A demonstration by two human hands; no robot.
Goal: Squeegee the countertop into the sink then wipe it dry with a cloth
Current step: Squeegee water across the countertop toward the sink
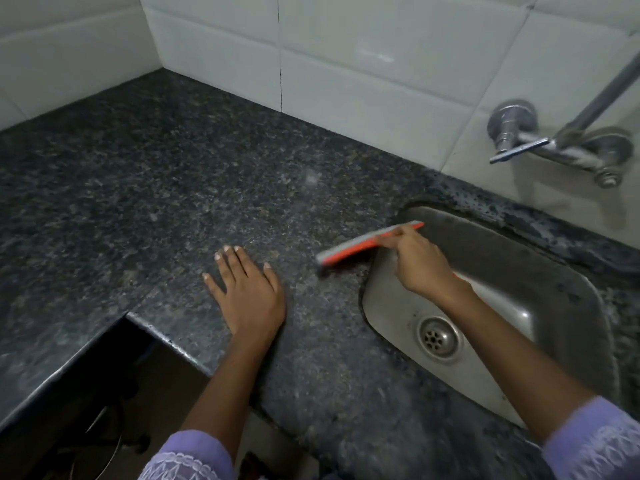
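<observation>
An orange squeegee (363, 245) with a grey blade strip lies tilted across the left rim of a stainless-steel sink (388, 296), its far end over the basin and its near end over the dark speckled granite countertop (145, 188). Motion blur softens the blade's edges, so whether the near end touches the stone cannot be told. The right hand (420, 263) grips the squeegee from the sink side, fingers curled round its back; the handle is hidden under the hand, with only a sliver of orange showing beside the wrist. The left hand (247, 292) rests flat on the countertop near its front edge, fingers straight and slightly spread, well apart from the squeegee. Both forearms reach in from the bottom of the frame, each ending in a lilac embroidered sleeve (602, 445) cut off by the picture's edge. The sink's drain strainer (437, 337) sits near the basin's front; the right forearm hides part of the basin floor. Droplets bead on the strip of countertop behind the sink. A chrome wall tap (554, 147) juts from the white tiled wall (346, 64) above the sink's far right corner, its pipe running out of frame. Below the countertop's front left cut-out, the space is too dark to make out.
</observation>
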